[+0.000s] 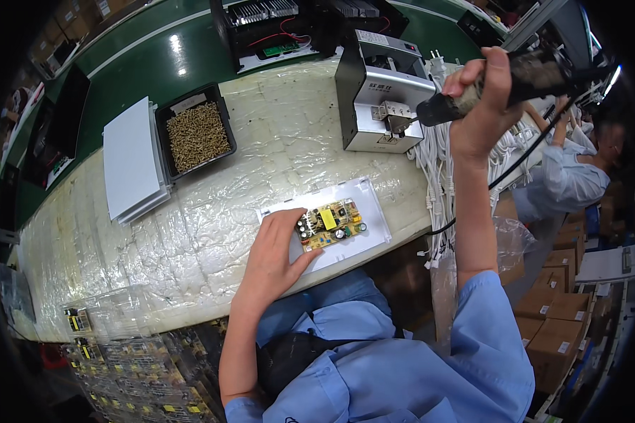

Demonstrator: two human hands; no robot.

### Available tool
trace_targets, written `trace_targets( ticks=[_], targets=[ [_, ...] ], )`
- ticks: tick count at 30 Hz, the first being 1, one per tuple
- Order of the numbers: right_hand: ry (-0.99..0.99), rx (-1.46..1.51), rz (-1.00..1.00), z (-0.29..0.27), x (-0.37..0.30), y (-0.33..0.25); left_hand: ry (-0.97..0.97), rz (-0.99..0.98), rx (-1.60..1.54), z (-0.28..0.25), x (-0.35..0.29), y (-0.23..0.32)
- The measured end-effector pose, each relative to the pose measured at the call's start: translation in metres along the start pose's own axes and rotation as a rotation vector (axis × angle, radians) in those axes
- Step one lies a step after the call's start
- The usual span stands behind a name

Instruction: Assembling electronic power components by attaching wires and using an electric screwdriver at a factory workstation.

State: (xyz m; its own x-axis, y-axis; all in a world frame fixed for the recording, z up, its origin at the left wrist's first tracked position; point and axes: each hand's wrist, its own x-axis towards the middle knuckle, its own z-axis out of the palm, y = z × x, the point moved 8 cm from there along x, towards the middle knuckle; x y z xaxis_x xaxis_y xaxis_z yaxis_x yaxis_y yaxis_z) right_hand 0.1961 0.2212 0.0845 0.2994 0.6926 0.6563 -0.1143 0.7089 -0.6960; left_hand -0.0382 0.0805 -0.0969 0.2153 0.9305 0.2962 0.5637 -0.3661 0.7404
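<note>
My left hand (271, 247) grips the left end of a circuit board (335, 236), fingers at its upper corner and thumb at its lower one. The board carries a yellow-wrapped transformer and several capacitors. Under it lies a white rectangular plastic panel (375, 215) at the bench's near edge. My right hand (483, 106) is closed round a black electric screwdriver (441, 109), raised at the right and tilted. Its bit points down-left to the outlet of a silver and black screw feeder (384, 92); whether the bit touches a screw there I cannot tell.
A black bin of brass-coloured screws (197, 137) stands left, beside stacked white panels (134, 158). White power cords (441, 183) lie right of the feeder. Bagged circuit boards (134, 374) fill the lower left. Beyond the bench runs a green conveyor (155, 63). Another person (575, 169) works at right.
</note>
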Motion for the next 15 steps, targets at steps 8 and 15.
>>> trace_targets(
  ticks=[8,15],
  targets=[
    [-0.046,-0.037,0.063,0.006,-0.015,0.003,-0.03,0.059,-0.018,0.003,0.008,-0.003],
    [-0.224,0.122,0.337,0.053,-0.081,0.015,-0.06,0.078,-0.049,0.002,0.011,-0.017]
  ],
)
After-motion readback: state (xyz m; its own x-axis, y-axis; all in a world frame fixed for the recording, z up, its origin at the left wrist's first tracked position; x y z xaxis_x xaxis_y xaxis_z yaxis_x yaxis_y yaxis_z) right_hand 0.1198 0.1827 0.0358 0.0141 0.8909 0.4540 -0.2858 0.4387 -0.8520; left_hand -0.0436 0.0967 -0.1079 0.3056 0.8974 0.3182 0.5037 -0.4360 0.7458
